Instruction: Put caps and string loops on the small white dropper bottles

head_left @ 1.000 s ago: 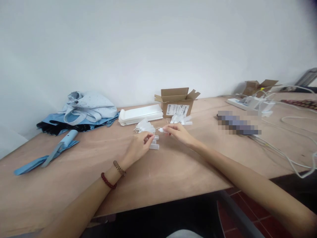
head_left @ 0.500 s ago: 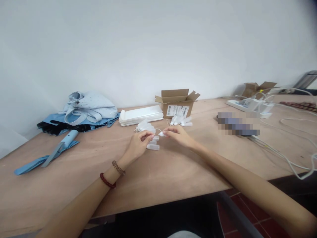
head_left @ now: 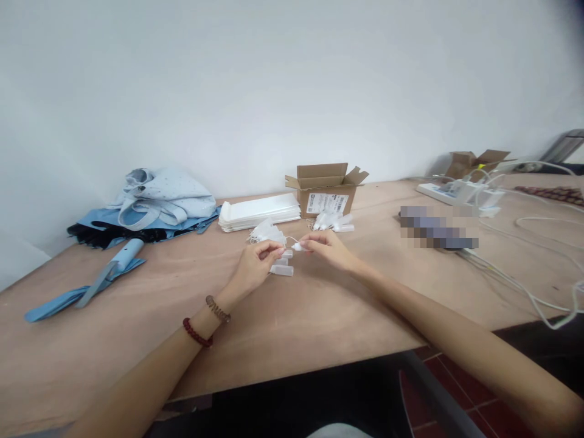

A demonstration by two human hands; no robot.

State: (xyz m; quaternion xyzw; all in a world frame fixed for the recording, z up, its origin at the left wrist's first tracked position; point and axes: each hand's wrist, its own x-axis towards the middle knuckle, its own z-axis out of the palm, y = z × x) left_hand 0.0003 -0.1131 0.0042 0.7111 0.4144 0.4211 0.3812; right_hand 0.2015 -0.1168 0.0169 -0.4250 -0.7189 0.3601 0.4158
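Observation:
My right hand (head_left: 325,248) is closed in a pinch on a small white plastic piece (head_left: 297,246), most of it hidden by the fingers. A thin pale cord (head_left: 291,238) loops from that piece toward my left hand. The thumb and forefinger of my left hand (head_left: 260,260) are pinched together; they appear to hold the cord's end, though the tips hide it. Just beside and beyond the left fingertips lie several small translucent plastic tubes (head_left: 282,271), some with cords. Another pile of similar white pieces (head_left: 334,220) rests beyond my right hand.
An open cardboard box (head_left: 325,198) stands behind, beside a stack of white envelopes (head_left: 260,210). On the left lie a blue umbrella (head_left: 124,255) and a pale cloth bag (head_left: 166,198). A power strip (head_left: 438,193), white cables (head_left: 515,286) and a blurred-out object (head_left: 438,230) occupy the right.

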